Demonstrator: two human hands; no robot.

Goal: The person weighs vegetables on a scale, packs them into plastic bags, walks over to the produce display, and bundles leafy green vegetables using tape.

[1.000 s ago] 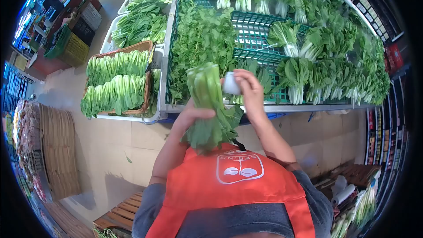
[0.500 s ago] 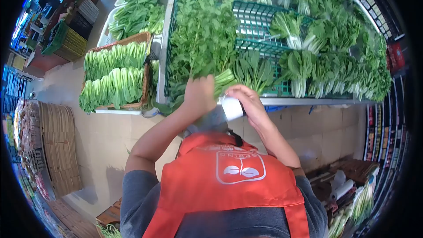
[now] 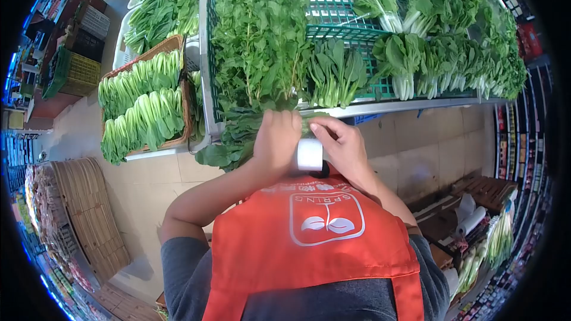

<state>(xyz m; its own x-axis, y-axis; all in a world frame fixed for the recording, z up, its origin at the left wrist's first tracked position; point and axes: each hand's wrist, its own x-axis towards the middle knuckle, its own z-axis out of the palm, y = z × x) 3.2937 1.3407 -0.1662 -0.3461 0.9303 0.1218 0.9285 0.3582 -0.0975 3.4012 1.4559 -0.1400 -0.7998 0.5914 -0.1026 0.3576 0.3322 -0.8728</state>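
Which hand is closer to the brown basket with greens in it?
Left. The left hand is to the right of the brown basket, closed around a leafy bunch; the right hand is farther right, by the white roll.

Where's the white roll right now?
Head view, just right of and below centre: the white roll is between the left hand and right hand, above the red apron's logo.

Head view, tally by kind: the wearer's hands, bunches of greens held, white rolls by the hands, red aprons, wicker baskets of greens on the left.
Left hand and right hand: 2
Held bunch of greens: 1
White roll: 1
Red apron: 1
Wicker basket: 1
Total: 6
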